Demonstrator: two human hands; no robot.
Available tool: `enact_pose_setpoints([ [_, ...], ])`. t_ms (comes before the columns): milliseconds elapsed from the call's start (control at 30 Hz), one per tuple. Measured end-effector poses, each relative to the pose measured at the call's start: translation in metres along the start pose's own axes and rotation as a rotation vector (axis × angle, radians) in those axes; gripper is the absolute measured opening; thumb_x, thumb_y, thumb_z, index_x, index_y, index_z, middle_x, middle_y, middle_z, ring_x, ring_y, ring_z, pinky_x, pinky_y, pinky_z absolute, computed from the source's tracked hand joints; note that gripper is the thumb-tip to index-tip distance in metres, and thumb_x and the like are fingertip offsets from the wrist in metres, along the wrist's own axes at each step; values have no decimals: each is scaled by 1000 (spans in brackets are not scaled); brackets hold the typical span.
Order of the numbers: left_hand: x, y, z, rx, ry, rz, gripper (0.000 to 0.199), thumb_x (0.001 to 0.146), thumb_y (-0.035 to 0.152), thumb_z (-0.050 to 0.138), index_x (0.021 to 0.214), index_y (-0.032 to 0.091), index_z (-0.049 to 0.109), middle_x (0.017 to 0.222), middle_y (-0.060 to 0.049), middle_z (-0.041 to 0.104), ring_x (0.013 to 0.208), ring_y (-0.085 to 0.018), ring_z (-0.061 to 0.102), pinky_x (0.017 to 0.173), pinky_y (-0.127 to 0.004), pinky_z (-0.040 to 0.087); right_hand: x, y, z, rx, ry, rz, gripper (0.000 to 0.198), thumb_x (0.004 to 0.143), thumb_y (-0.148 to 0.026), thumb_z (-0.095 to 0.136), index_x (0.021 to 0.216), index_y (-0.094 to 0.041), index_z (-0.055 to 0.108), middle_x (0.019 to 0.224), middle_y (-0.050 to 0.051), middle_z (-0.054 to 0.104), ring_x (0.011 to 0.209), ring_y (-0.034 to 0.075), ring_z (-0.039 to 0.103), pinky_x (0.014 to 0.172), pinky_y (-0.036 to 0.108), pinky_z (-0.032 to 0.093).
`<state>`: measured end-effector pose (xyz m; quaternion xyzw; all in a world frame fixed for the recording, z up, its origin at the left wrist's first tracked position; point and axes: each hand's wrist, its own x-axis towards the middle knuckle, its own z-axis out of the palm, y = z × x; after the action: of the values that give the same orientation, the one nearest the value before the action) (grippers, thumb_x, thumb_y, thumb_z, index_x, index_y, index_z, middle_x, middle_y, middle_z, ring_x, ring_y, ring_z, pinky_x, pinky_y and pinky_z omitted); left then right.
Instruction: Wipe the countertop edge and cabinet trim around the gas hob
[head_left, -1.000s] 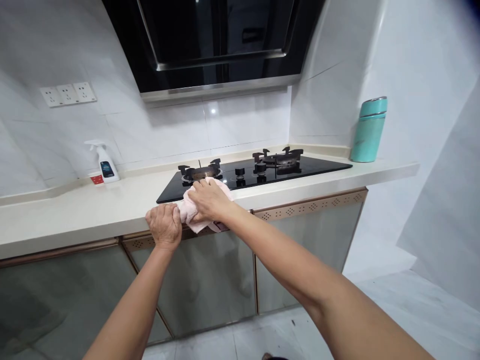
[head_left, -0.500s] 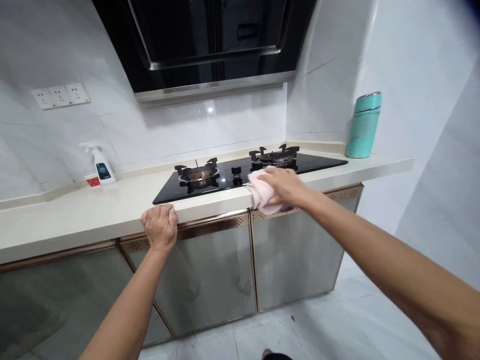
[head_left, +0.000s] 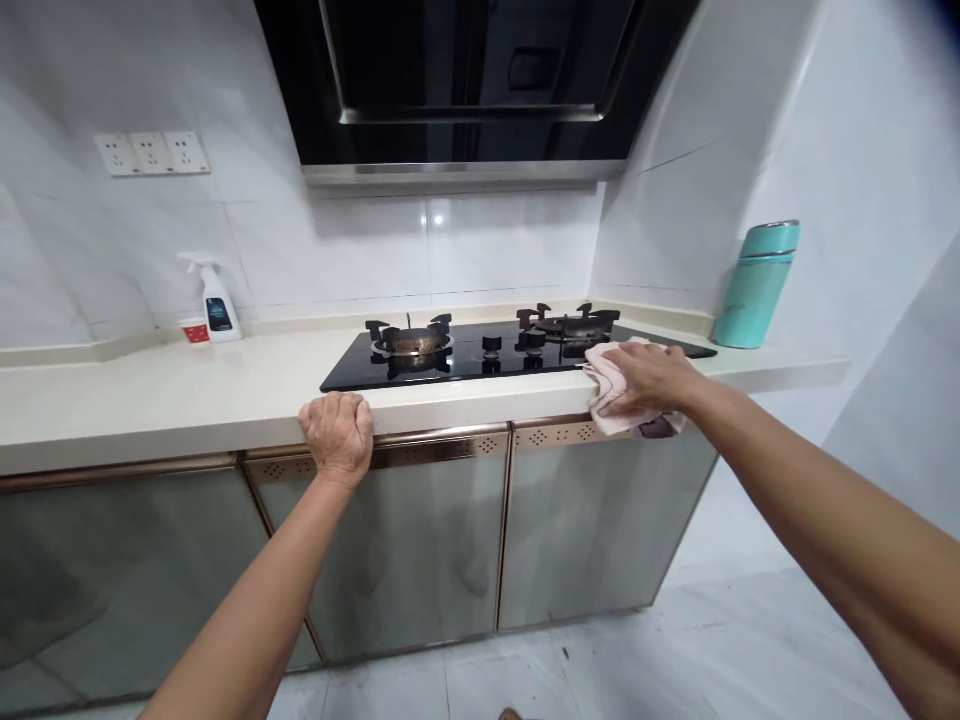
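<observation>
A pale pink cloth point(head_left: 606, 385) is bunched under my right hand point(head_left: 651, 378), whose fingers close on it against the front edge of the countertop point(head_left: 442, 405). Part of the cloth hangs over that edge, in front of the right end of the gas stove point(head_left: 465, 365). Further left, my left hand point(head_left: 337, 432) is closed over the same counter edge, near the stove's front left corner. Its fingertips are hidden. The black stove has two burners with pan supports and two knobs in the middle.
A white spray bottle point(head_left: 217, 305) and a small red and white container point(head_left: 196, 331) stand at the back left. At the right end is a turquoise lidded container point(head_left: 757, 290). A black range hood point(head_left: 465, 90) overhangs the stove; cabinet doors point(head_left: 420, 550) lie below.
My right hand has slid to the right along the counter edge with the cloth. My left hand keeps its place on the edge. The view has shifted slightly.
</observation>
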<state>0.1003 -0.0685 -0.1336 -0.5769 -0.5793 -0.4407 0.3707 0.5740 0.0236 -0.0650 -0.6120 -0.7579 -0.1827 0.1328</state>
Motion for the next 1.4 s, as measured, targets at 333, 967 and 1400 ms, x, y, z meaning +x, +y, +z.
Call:
enact_pose_setpoints([
  [333, -1, 7, -7, -8, -29, -21, 34, 101, 39, 39, 94, 22, 68, 95, -10, 67, 97, -30, 52, 99, -46, 32, 20, -180, -35, 98, -40, -398, 91, 67, -78, 69, 139, -23, 54, 145, 16, 56, 127, 38, 51, 110, 55, 35],
  [967, 4, 11, -33, -204, -154, -101, 49, 93, 45, 58, 138, 26, 56, 146, -13, 49, 139, -30, 44, 115, -52, 36, 41, -324, -64, 210, -122, -751, 96, 66, -59, 79, 149, -22, 47, 153, 19, 45, 142, 39, 41, 116, 59, 31],
  [1400, 67, 47, -42, 75, -690, 372, 108, 62, 59, 89, 152, 23, 41, 166, -19, 28, 152, -44, 25, 121, -58, 28, 38, -148, -6, 361, -89, -312, 68, 99, -60, 18, 137, -26, 62, 151, 8, 56, 145, 29, 44, 119, 52, 34],
])
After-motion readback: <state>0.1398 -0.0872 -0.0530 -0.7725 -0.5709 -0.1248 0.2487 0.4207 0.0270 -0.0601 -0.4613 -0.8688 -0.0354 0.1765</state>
